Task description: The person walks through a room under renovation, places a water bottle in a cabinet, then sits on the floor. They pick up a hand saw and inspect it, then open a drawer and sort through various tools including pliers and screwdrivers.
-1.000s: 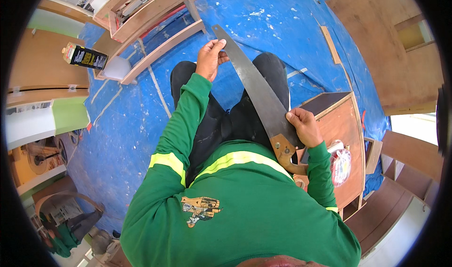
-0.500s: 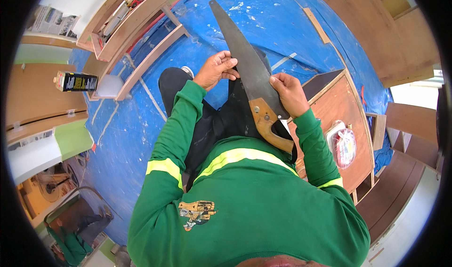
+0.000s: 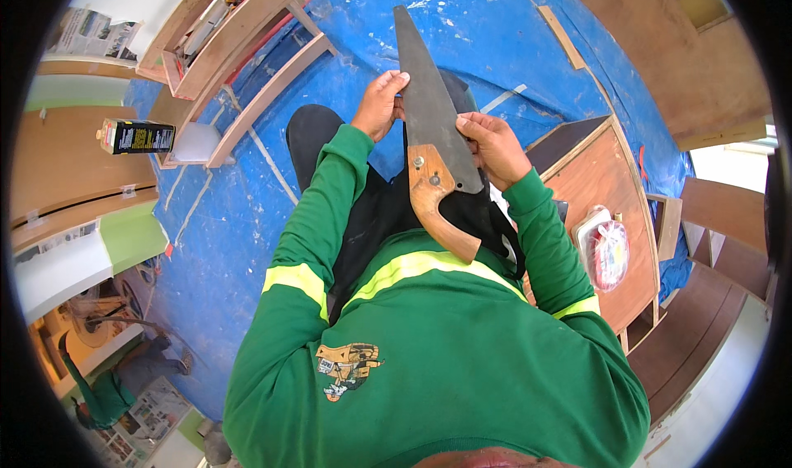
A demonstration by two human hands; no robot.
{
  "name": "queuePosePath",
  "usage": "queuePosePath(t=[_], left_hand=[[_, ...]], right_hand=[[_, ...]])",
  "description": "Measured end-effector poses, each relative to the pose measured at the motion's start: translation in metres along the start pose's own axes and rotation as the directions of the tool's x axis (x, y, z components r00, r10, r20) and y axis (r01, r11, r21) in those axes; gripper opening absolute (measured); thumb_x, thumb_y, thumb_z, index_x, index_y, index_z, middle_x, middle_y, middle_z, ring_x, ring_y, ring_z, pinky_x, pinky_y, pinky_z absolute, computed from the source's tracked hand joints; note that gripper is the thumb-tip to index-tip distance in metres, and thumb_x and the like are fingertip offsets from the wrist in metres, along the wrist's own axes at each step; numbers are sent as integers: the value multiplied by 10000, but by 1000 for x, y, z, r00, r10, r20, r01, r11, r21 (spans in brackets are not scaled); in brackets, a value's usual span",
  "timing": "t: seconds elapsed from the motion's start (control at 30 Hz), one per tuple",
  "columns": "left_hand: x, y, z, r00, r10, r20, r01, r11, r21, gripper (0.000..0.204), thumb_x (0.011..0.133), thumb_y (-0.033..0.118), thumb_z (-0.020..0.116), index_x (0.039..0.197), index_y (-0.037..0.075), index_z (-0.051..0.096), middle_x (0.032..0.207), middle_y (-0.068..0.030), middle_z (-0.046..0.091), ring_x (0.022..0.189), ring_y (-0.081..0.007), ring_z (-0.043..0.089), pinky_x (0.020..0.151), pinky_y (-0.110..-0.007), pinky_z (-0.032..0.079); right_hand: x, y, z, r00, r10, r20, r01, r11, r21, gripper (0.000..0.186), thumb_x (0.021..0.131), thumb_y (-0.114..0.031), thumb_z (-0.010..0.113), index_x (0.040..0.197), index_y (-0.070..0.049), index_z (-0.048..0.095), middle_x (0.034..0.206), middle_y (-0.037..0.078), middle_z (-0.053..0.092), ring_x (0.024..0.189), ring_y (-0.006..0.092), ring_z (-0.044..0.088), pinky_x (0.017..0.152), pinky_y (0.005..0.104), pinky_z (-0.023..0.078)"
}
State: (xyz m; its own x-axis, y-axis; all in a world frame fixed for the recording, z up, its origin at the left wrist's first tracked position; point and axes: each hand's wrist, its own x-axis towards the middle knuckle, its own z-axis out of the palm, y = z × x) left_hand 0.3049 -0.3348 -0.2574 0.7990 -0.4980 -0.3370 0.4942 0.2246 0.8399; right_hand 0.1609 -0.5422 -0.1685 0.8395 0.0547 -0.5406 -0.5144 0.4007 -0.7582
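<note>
A handsaw (image 3: 433, 113) lies across my view above my lap, its grey blade pointing away and its wooden handle (image 3: 433, 196) toward my belly. My left hand (image 3: 381, 103) pinches the blade's left edge between thumb and fingers, about halfway along. On the other side, my right hand (image 3: 497, 145) has its thumb on the blade's right edge, nearer the handle, with the fingertips partly hidden behind the metal. Neither hand touches the handle. Below the saw are my legs in black trousers (image 3: 318, 150).
Blue sheeting (image 3: 239, 212) covers the floor. To my right stands a wooden box (image 3: 610, 188) bearing a plastic-wrapped bundle (image 3: 608, 255). Far left are a wooden tool tray (image 3: 239, 43) and a black can (image 3: 142, 136). Another person (image 3: 115, 394) is at the lower left.
The saw has turned more upright, its handle swinging left and its tip shifting right. Both hands still hold the blade. The person at lower left has moved, an arm now stretched out.
</note>
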Motion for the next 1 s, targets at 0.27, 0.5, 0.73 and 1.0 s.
queuePosePath(t=[0.27, 0.5, 0.73, 1.0], left_hand=[[-1, 12, -5, 971, 202, -127, -217, 969, -120, 261, 1087, 292, 583, 1219, 72, 631, 965, -17, 699, 659, -101, 681, 509, -260, 532], [-16, 27, -2, 945, 281, -170, -295, 954, -62, 301, 1077, 289, 613, 1265, 55, 636, 936, -12, 712, 644, -85, 664, 513, -254, 516], [-17, 27, -5, 936, 294, -195, -314, 946, -78, 291, 1069, 266, 621, 1259, 47, 644, 929, -13, 706, 637, -85, 660, 505, -246, 519], [-18, 25, -8, 936, 269, -226, -289, 956, -57, 266, 1067, 249, 616, 1234, 47, 661, 939, -19, 704, 636, -89, 659, 501, -245, 517]], right_hand=[[-43, 0, -13, 997, 70, 33, -66, 992, -110, 268, 1037, -240, 662, 1137, 7, 638, 837, 9, 613, 701, 131, 704, 593, 258, 569], [-48, 24, -17, 1000, 20, 21, -15, 979, -202, 281, 1024, -181, 686, 1187, 41, 629, 913, 42, 674, 678, 134, 699, 593, 252, 560], [-43, 23, -11, 999, 33, 4, -30, 961, -276, 230, 1041, -182, 662, 1155, 17, 646, 899, 55, 717, 665, 106, 692, 588, 221, 552], [-41, 18, -6, 999, 49, 6, -45, 953, -299, 210, 1055, -190, 645, 1147, -2, 658, 919, 76, 756, 660, 83, 688, 589, 204, 551]])
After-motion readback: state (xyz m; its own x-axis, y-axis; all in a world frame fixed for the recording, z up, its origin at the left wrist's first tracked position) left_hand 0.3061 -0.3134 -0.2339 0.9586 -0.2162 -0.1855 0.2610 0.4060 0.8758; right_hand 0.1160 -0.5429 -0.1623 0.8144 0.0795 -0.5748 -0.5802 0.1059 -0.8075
